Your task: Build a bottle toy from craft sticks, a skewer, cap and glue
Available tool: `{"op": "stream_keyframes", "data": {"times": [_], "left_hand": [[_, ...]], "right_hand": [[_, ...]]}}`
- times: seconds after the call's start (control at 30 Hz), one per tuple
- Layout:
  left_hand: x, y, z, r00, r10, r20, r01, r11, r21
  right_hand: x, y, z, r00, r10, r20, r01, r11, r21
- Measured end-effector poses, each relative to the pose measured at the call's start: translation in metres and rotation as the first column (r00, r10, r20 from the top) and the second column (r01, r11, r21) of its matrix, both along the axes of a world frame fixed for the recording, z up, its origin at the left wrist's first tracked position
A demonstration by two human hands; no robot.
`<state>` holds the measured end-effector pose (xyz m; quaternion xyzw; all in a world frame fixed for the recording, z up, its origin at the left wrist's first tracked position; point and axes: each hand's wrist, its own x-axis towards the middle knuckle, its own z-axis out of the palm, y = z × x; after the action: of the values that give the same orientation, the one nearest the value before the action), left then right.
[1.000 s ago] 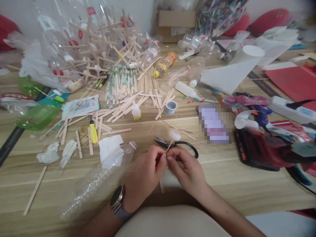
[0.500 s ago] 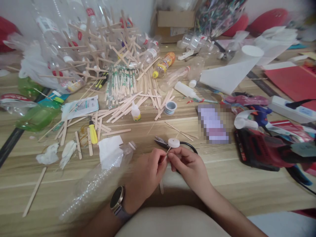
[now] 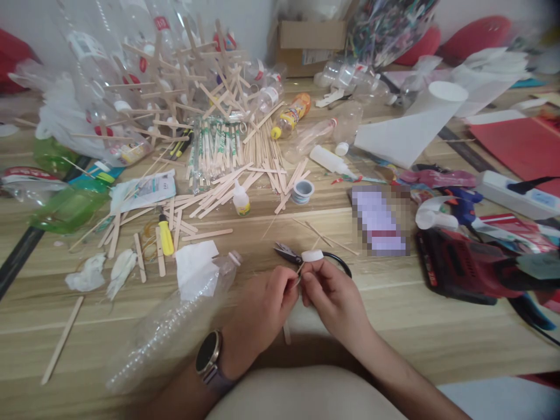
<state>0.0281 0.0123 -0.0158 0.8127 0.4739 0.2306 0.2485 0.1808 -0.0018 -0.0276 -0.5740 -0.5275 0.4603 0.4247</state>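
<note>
A thin wooden stick (image 3: pixel 300 269) passes by a white bottle cap (image 3: pixel 312 255), its upper end showing behind the cap. My left hand (image 3: pixel 266 303), with a watch at the wrist, pinches the stick's lower part. My right hand (image 3: pixel 335 297) is closed with its fingers at the cap's underside and holds the cap. The two hands are close together above the front of the table. Black-handled scissors (image 3: pixel 289 253) lie just behind them, partly covered by the cap and right hand.
A clear bottle (image 3: pixel 166 326) lies left of my hands. Behind are a glue bottle (image 3: pixel 241 201), a small round tub (image 3: pixel 302 191) and many flat sticks (image 3: pixel 219 189). To the right lie a blurred-out phone (image 3: pixel 380 221) and a red power tool (image 3: pixel 464 265).
The cap has shifted slightly right and down and tilted, so its side faces me more. My right hand's fingers have moved slightly with it.
</note>
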Motion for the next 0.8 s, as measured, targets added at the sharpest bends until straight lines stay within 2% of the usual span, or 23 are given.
{"op": "stream_keyframes", "data": {"times": [0.3,0.4,0.47,0.57,0.67,0.8], "left_hand": [[0.0,-0.001,0.001,0.989,0.074,0.128,-0.076,0.997,0.01],[-0.001,-0.002,0.003,0.965,0.17,0.198,-0.157,0.984,-0.081],[-0.001,-0.003,0.005,0.937,0.252,0.242,-0.206,0.958,-0.199],[0.001,-0.003,0.007,0.892,0.336,0.302,-0.23,0.913,-0.337],[0.003,-0.001,0.01,0.866,0.387,0.317,-0.238,0.876,-0.42],[0.002,0.005,0.013,0.835,0.417,0.358,-0.164,0.811,-0.561]], "right_hand": [[0.006,0.0,-0.003,0.996,0.044,-0.077,-0.043,0.999,0.014],[0.005,-0.001,0.002,0.968,0.087,-0.237,-0.101,0.994,-0.045],[0.002,-0.001,0.006,0.885,0.078,-0.459,-0.159,0.977,-0.14],[-0.003,-0.002,0.01,0.705,0.002,-0.709,-0.271,0.925,-0.267],[-0.004,-0.003,0.011,0.592,-0.057,-0.804,-0.364,0.871,-0.33],[0.0,-0.002,0.009,0.517,-0.047,-0.855,-0.43,0.849,-0.307]]}}
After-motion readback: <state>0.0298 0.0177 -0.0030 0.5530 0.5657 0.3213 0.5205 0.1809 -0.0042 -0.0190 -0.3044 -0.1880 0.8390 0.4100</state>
